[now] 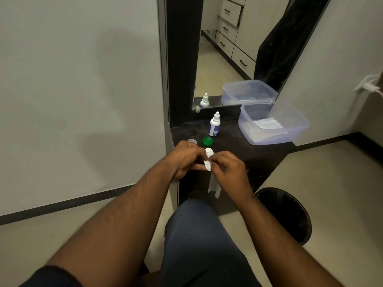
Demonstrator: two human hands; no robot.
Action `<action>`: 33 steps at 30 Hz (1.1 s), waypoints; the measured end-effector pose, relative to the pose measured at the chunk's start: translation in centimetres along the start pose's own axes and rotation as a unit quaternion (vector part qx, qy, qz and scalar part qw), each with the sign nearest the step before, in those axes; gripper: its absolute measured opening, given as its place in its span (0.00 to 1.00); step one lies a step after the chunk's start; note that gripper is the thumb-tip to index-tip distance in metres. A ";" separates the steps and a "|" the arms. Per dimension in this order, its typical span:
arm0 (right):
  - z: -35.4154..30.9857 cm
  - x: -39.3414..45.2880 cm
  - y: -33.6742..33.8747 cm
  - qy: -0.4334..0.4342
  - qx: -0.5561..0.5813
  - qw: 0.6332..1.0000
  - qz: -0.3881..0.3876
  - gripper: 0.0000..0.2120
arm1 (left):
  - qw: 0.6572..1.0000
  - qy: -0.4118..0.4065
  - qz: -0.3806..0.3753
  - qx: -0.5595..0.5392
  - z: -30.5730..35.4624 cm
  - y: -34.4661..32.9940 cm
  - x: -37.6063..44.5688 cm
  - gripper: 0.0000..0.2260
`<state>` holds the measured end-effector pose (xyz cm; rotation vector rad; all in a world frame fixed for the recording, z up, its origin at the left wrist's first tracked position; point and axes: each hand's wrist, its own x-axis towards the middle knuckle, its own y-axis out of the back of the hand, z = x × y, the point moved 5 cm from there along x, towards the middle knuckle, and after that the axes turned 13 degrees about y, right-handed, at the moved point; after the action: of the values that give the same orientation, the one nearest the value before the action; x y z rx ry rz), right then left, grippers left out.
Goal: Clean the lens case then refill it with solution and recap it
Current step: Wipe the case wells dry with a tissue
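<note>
Dark matte worktop [238, 146] below a wall mirror [223, 59], pale tiled floor around. At frame centre: white lens case [208, 159], smooth plastic, twin rounded wells, held upright above the worktop's near edge. Left hand [186, 159] with grip curled round the case's side; right hand [227, 169] pinching white tissue [213, 186], its limp strip hanging below. Just above: round green ribbed cap [207, 141], clear cap [192, 141], white solution bottle [214, 124]. Right: translucent rectangular tub [294, 129]. Lower right: round black bin [290, 212]

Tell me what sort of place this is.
Probably a bedroom dressing corner: a dark vanity counter under a wall mirror that reflects wardrobe drawers, with a lined bin on the tiled floor.
</note>
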<state>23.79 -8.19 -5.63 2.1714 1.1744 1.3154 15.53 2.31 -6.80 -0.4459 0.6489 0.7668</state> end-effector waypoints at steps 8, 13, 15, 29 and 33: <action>-0.5 -0.1 -0.4 0.072 -0.029 0.994 -0.072 0.08 | 0.999 -0.018 0.027 0.009 0.1 0.0 -0.1 0.05; -1.1 0.0 0.0 0.145 -0.033 0.986 -0.082 0.08 | 0.999 -0.031 0.041 0.015 0.0 0.0 0.2 0.07; -0.5 0.2 0.6 0.115 -0.024 0.992 -0.048 0.07 | 0.999 -0.037 0.033 -0.003 0.0 -0.1 0.2 0.09; -0.2 0.9 1.0 0.000 0.073 0.996 -0.045 0.11 | 0.999 -0.030 0.026 0.010 0.0 0.3 0.5 0.12; 0.1 1.3 1.1 -0.013 0.065 0.997 -0.030 0.10 | 0.999 -0.022 0.022 0.010 0.0 0.2 0.4 0.09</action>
<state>24.71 -7.80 -4.22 2.2166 1.3387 1.2133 15.58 2.69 -7.13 -0.3973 0.6256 0.8093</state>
